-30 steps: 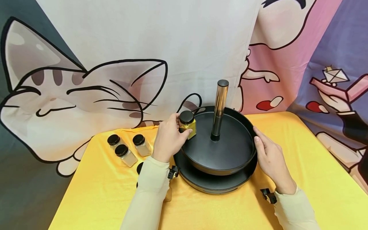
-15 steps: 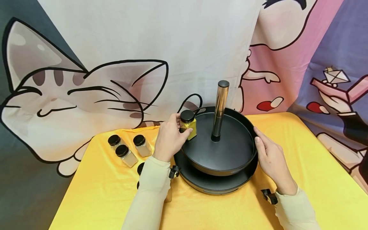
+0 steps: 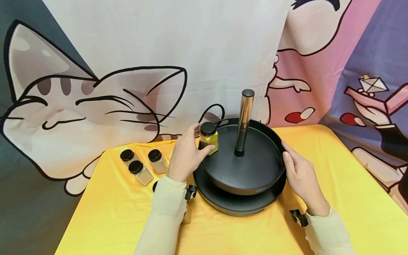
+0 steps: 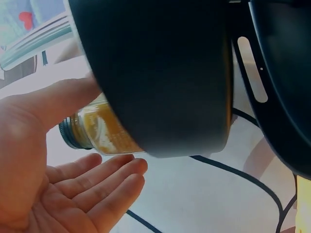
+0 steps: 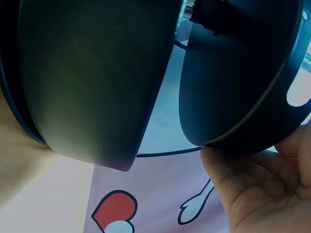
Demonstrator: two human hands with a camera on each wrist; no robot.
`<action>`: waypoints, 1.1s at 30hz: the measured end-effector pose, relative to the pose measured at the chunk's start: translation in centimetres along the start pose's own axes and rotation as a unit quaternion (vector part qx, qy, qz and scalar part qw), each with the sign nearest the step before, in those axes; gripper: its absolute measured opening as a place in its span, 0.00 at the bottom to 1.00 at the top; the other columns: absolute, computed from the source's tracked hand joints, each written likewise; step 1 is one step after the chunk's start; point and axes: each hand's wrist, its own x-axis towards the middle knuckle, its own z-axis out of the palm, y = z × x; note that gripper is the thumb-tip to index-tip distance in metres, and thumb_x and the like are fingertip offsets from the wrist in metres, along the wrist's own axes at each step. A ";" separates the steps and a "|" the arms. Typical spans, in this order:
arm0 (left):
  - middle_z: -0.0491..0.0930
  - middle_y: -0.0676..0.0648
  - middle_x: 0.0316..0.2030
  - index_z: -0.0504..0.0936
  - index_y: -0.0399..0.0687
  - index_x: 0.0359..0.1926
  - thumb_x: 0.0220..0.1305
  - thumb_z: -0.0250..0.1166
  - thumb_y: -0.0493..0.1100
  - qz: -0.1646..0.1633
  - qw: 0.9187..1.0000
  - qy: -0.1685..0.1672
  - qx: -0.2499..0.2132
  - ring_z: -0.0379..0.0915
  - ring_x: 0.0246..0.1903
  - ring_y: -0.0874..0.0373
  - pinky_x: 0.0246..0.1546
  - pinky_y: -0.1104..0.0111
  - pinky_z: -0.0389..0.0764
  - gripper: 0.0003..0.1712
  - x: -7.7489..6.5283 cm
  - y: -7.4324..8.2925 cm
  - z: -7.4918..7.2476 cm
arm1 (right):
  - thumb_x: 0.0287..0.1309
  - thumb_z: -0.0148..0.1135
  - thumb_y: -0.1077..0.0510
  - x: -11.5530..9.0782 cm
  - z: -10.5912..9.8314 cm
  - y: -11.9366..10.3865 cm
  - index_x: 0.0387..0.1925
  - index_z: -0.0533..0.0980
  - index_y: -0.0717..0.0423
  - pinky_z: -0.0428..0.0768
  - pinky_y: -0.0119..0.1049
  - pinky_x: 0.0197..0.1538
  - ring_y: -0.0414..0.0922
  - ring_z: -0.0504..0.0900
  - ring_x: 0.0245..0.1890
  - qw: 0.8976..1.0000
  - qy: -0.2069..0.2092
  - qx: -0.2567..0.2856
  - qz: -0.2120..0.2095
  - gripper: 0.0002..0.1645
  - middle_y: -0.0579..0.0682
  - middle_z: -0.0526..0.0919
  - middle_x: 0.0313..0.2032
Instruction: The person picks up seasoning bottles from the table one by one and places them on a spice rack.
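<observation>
A two-tier round black rack has an upper tray [image 3: 245,173], a lower tray [image 3: 237,205] and an upright post [image 3: 243,124]. On the left side of the upper tray stands a spice jar [image 3: 209,141] with a black lid and yellow contents. My left hand [image 3: 185,154] is around that jar, fingers behind it and thumb in front. In the left wrist view the fingers [image 4: 109,189] are spread, apart from the jar's glass; whether the thumb touches it is hidden. With nearly straight fingers, my right hand [image 3: 299,170] touches the upper tray's right rim.
Left of the rack, three black-lidded jars [image 3: 140,173] sit on the yellow cloth [image 3: 105,212]. Another black lid [image 3: 154,186] and a jar's lower part [image 3: 187,214] show beside the left sleeve. A printed cloth backdrop [image 3: 207,53] hangs close behind the rack.
My left hand's fingers have loosened and spread from the jar, and the hand has shifted slightly left. The jar stays on the upper tray. My right hand has not moved.
</observation>
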 end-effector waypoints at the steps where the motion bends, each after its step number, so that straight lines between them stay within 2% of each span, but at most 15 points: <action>1: 0.77 0.46 0.51 0.66 0.45 0.61 0.47 0.72 0.56 0.003 1.000 0.001 -0.001 0.73 0.50 0.53 0.54 0.59 0.70 0.43 0.0 0.0 -0.1 | 0.69 0.44 0.54 0.0 0.0 0.0 0.65 0.65 0.49 0.68 0.53 0.55 0.56 0.71 0.57 1.000 0.000 0.000 0.000 0.24 0.55 0.71 0.59; 7: 0.76 0.47 0.53 0.66 0.44 0.61 0.48 0.72 0.55 0.012 1.000 0.001 -0.013 0.72 0.52 0.53 0.52 0.59 0.73 0.42 -0.4 -0.1 -0.8 | 0.70 0.43 0.53 0.0 -0.1 0.0 0.65 0.65 0.49 0.68 0.52 0.55 0.56 0.71 0.57 1.000 0.001 0.000 -0.002 0.24 0.55 0.71 0.59; 11: 0.75 0.46 0.53 0.66 0.46 0.62 0.49 0.71 0.56 -0.003 1.000 0.000 -0.006 0.72 0.50 0.51 0.49 0.58 0.74 0.42 -0.9 -0.2 -1.3 | 0.69 0.44 0.53 0.0 -0.1 0.0 0.65 0.65 0.48 0.67 0.50 0.56 0.56 0.71 0.57 1.000 0.002 0.001 -0.003 0.24 0.54 0.72 0.59; 16: 0.76 0.47 0.52 0.67 0.47 0.61 0.48 0.71 0.57 -0.010 1.000 0.020 0.004 0.73 0.49 0.51 0.47 0.57 0.75 0.42 -1.6 -0.6 -2.3 | 0.69 0.44 0.53 0.0 -0.1 -0.1 0.64 0.66 0.48 0.66 0.48 0.58 0.55 0.71 0.57 1.000 0.003 0.006 0.000 0.24 0.54 0.72 0.59; 23: 0.77 0.47 0.51 0.67 0.44 0.61 0.48 0.71 0.58 -0.010 0.999 0.039 0.018 0.73 0.49 0.50 0.46 0.56 0.75 0.43 -3.2 -1.4 -4.0 | 0.70 0.44 0.54 0.0 0.1 -0.2 0.64 0.66 0.52 0.67 0.51 0.56 0.56 0.71 0.57 1.000 0.003 0.002 -0.009 0.23 0.55 0.72 0.59; 28: 0.76 0.47 0.51 0.68 0.45 0.60 0.50 0.69 0.58 -0.006 0.999 0.041 0.023 0.72 0.50 0.49 0.47 0.54 0.74 0.40 -4.4 -2.1 -5.0 | 0.70 0.44 0.54 -0.1 -0.1 -0.3 0.64 0.66 0.51 0.67 0.51 0.56 0.56 0.71 0.57 1.000 0.001 0.004 -0.005 0.24 0.54 0.72 0.59; 33: 0.76 0.46 0.53 0.67 0.48 0.62 0.52 0.68 0.58 -0.016 0.999 0.036 0.036 0.72 0.50 0.49 0.45 0.54 0.74 0.39 -5.7 -2.9 -6.1 | 0.70 0.44 0.53 -0.1 -0.2 -0.3 0.64 0.66 0.52 0.67 0.50 0.57 0.55 0.71 0.58 1.000 0.001 0.005 -0.004 0.24 0.54 0.72 0.59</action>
